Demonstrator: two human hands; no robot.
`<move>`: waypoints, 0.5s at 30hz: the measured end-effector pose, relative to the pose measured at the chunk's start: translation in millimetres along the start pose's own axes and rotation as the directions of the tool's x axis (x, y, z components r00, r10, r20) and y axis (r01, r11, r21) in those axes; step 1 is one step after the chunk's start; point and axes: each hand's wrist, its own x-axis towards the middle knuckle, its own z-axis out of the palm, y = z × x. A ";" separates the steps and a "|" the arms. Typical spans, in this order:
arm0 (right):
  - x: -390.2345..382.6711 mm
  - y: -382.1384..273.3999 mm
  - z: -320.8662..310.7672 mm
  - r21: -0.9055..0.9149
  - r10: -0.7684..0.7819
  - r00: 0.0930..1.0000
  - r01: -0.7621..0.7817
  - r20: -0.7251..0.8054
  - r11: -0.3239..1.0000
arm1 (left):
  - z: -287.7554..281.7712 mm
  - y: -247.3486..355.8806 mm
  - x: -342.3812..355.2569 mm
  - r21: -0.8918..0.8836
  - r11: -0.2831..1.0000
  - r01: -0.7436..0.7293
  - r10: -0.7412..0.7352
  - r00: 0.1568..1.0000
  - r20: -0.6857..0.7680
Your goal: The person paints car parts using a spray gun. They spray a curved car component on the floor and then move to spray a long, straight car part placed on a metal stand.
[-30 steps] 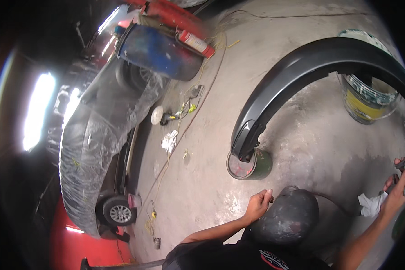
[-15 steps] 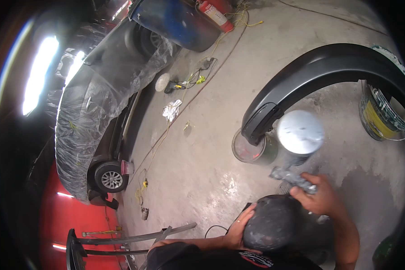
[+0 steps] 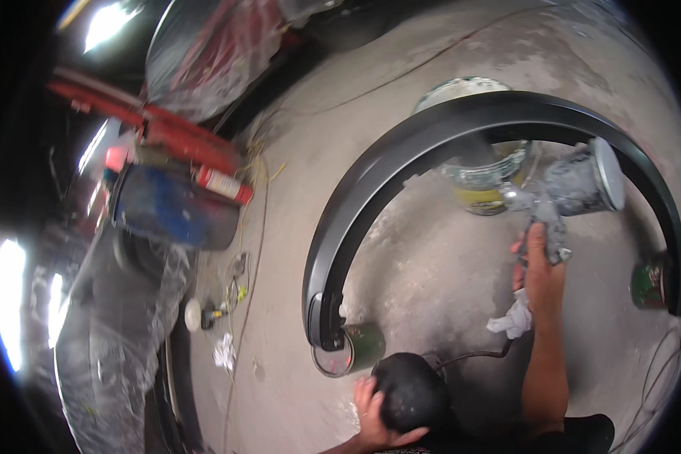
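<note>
My right hand [image 3: 541,268] is closed around the grip of a grey-smeared spray gun [image 3: 546,227]. The gun's grey paint cup [image 3: 579,181], with a pale round lid, leans to the right beneath the crown of a dark grey wheel-arch trim [image 3: 401,155]. A crumpled white rag [image 3: 513,319] hangs by my right wrist, and a dark hose [image 3: 473,354] runs below it. My left hand [image 3: 378,420] holds nothing; its fingers lie spread on my black-clad, dusty knee [image 3: 412,393]. The trim's left end rests on a green can [image 3: 367,348].
Another green can [image 3: 648,286] stands at the trim's right end. A yellow-labelled bucket [image 3: 480,203] is inside the arch. Cables [image 3: 257,219] cross the floor at left, near a blue drum [image 3: 170,208], a red fire extinguisher [image 3: 225,184] and a plastic-covered car [image 3: 113,325].
The view has turned right. My right hand has carried the spray gun forward, away from my knee, and the cup has tipped sideways. My left hand stays on the knee.
</note>
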 end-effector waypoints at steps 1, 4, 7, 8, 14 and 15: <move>4.5 -5.4 -20.2 0.015 -0.006 0.992 0.008 -0.127 1.000 | 8.4 2.1 39.6 -0.126 0.991 -0.055 0.060 0.998 0.032; 8.8 -21.8 -82.5 0.104 -0.013 0.895 0.066 -0.445 0.992 | 48.8 43.2 138.2 -0.389 0.911 -0.138 0.311 0.849 0.428; -10.6 -30.9 -143.0 0.141 -0.001 0.751 0.125 -0.660 0.982 | 141.0 49.7 141.0 -0.488 0.809 -0.327 0.587 0.414 0.696; -23.1 -32.6 -159.0 0.125 -0.003 0.686 0.136 -0.727 0.983 | 167.1 43.6 130.4 -0.496 0.791 -0.357 0.582 0.191 0.790; -83.2 -7.9 -238.0 0.026 -0.020 0.199 0.226 -0.980 0.974 | 231.6 27.8 98.8 -0.592 0.642 -0.487 0.418 -0.425 0.803; -96.6 2.8 -253.8 0.003 -0.019 0.102 0.213 -0.995 0.977 | 238.7 37.6 108.2 -0.598 0.633 -0.491 0.482 -0.354 0.801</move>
